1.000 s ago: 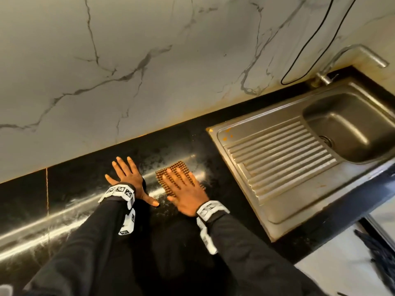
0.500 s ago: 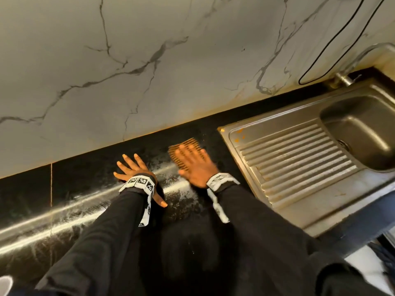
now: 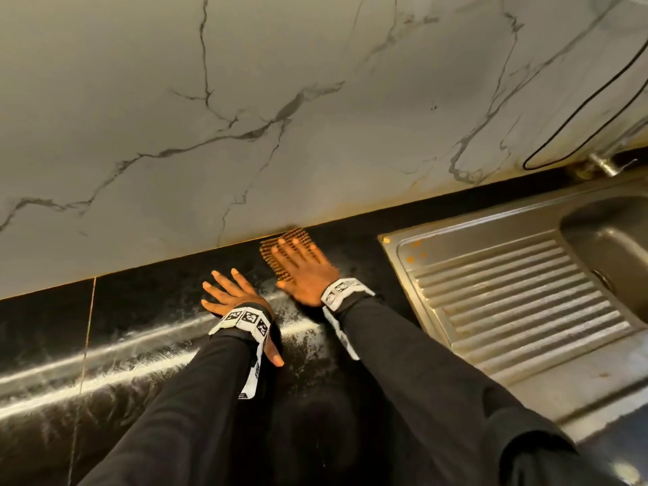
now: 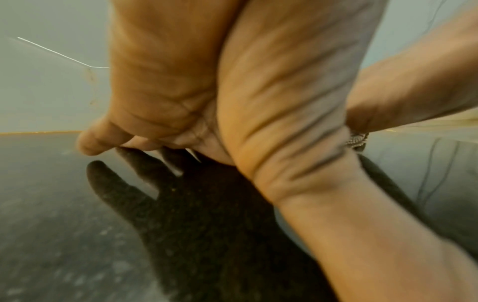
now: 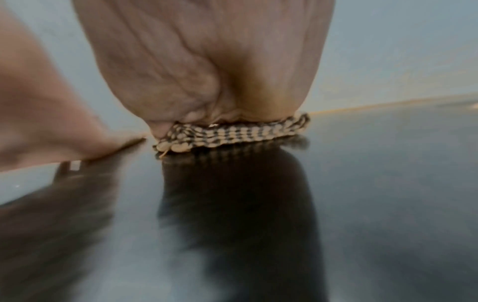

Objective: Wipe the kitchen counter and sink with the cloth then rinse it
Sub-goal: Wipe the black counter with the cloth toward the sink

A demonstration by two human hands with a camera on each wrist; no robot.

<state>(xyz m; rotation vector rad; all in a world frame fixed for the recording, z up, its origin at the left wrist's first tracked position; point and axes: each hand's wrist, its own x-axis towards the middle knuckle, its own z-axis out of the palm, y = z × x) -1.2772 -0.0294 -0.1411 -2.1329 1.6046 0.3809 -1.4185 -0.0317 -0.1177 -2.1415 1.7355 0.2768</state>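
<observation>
A small brown-and-black checked cloth [image 3: 277,256] lies flat on the black counter [image 3: 140,310], right against the foot of the marble wall. My right hand [image 3: 301,264] presses down on it with straight, spread fingers; the right wrist view shows the palm on the cloth [image 5: 232,132]. My left hand [image 3: 231,292] rests flat on the counter just left of it, fingers spread, holding nothing. The steel sink [image 3: 526,292] with its ribbed drainboard sits to the right, its basin [image 3: 610,240] at the frame edge.
A white marble wall [image 3: 280,117] rises behind the counter. A tap base [image 3: 603,164] and a black cable [image 3: 578,107] are at the far right. Wet streaks [image 3: 105,363] run across the counter on the left.
My right hand has pushed the cloth away from me, from mid-counter up to the wall. The left hand has stayed flat on the counter in about the same spot.
</observation>
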